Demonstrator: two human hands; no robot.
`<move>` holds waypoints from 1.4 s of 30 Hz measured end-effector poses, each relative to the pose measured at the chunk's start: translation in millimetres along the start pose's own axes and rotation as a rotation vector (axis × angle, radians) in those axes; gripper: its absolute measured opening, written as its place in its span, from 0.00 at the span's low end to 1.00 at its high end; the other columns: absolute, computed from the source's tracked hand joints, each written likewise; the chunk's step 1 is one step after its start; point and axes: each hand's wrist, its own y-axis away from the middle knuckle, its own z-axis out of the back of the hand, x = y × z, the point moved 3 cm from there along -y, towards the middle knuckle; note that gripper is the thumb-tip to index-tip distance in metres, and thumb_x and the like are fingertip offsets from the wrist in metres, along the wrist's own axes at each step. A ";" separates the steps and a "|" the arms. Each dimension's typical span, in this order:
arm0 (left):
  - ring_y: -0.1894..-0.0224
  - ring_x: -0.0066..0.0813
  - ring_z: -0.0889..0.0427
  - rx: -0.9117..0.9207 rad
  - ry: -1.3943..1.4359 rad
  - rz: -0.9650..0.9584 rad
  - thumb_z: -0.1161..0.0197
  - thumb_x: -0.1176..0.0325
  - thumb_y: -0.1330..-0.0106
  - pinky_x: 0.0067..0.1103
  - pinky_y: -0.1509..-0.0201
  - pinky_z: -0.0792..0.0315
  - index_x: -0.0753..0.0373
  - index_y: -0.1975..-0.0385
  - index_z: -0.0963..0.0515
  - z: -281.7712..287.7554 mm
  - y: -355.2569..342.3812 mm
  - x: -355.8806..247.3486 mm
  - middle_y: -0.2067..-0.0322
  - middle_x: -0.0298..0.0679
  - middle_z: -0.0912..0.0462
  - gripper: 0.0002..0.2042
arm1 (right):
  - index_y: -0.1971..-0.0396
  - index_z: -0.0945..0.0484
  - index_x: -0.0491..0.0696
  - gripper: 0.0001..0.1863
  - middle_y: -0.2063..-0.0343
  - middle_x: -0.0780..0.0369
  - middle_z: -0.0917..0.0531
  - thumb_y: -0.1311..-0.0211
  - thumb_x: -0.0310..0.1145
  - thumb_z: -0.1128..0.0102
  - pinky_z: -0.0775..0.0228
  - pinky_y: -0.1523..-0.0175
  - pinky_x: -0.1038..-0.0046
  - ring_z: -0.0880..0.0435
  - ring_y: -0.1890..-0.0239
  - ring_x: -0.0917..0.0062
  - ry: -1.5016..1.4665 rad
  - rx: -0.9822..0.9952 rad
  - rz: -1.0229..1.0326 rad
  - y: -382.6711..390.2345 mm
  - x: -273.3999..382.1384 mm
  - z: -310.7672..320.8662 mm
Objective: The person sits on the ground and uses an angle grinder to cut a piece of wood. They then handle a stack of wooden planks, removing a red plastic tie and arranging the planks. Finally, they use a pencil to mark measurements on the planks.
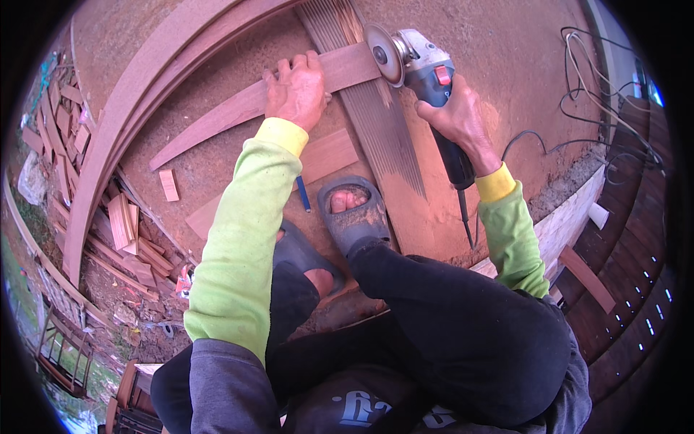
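Note:
My left hand (296, 92) grips a tapered, curved wooden piece (217, 121), fingers bent over its far edge and thumb on the near side. The piece's wide end rests across a grooved plank (387, 123); its narrow tip points left. In my right hand (463, 119) is an angle grinder (434, 81), held around its dark body with the red switch showing. The grinder's round disc (388, 56) stands upright at the wide end of the wooden piece. Whether the disc touches the wood or spins, I cannot tell.
Long curved boards (108, 137) arch along the left. Offcuts (123, 224) lie heaped beyond the slab edge. A blue pen-like stick (303, 194) and a flat board (329, 155) lie near my sandals (354, 210). Cables (578, 94) tangle at right, above dark slats (614, 253).

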 end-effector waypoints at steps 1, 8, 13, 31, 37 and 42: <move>0.49 0.48 0.24 -0.009 0.001 -0.001 0.26 0.60 0.50 0.43 0.44 0.30 0.65 0.48 0.30 -0.1 0.2 -0.1 0.55 0.47 0.22 0.31 | 0.60 0.28 0.27 0.34 0.74 0.43 0.18 0.61 0.42 0.32 0.22 0.63 0.62 0.14 0.70 0.54 0.003 0.000 -0.004 -0.1 0.1 0.0; 0.48 0.49 0.24 0.035 -0.005 -0.024 0.26 0.59 0.51 0.43 0.45 0.30 0.67 0.46 0.32 3.3 -0.3 0.4 0.53 0.48 0.23 0.34 | 0.62 0.27 0.28 0.33 0.74 0.42 0.18 0.61 0.42 0.32 0.22 0.64 0.62 0.15 0.71 0.54 0.004 0.001 -0.027 -4.4 -1.6 -0.6; 0.48 0.48 0.25 0.052 -0.027 -0.063 0.25 0.59 0.51 0.42 0.46 0.29 0.67 0.43 0.35 6.8 1.8 2.5 0.52 0.49 0.24 0.37 | 0.62 0.26 0.30 0.30 0.73 0.46 0.17 0.62 0.40 0.32 0.23 0.63 0.64 0.15 0.70 0.60 -0.231 -0.070 -0.097 7.4 0.4 9.0; 0.62 0.39 0.18 0.476 0.977 0.027 0.32 0.41 0.44 0.31 0.54 0.25 0.73 0.50 0.27 27.6 61.2 -130.0 0.65 0.50 0.19 0.37 | 0.63 0.22 0.38 0.23 0.73 0.60 0.18 0.56 0.37 0.29 0.25 0.67 0.73 0.19 0.73 0.77 -0.694 -0.194 -0.302 40.2 -8.8 65.3; 0.61 0.24 0.21 0.654 1.941 0.107 0.24 0.66 0.52 0.21 0.56 0.26 0.69 0.48 0.30 26.2 75.8 -188.1 0.60 0.37 0.22 0.31 | 0.62 0.22 0.39 0.22 0.73 0.62 0.19 0.54 0.38 0.29 0.27 0.69 0.75 0.20 0.75 0.81 -0.865 -0.217 -0.277 53.2 4.3 63.0; 0.65 0.21 0.25 0.517 1.893 0.114 0.34 0.77 0.60 0.18 0.59 0.29 0.67 0.51 0.29 25.3 76.2 -182.6 0.66 0.32 0.26 0.29 | 0.52 0.26 0.40 0.31 0.66 0.57 0.19 0.38 0.55 0.42 0.22 0.65 0.73 0.18 0.70 0.76 -1.263 -0.175 -0.244 55.8 -26.0 35.3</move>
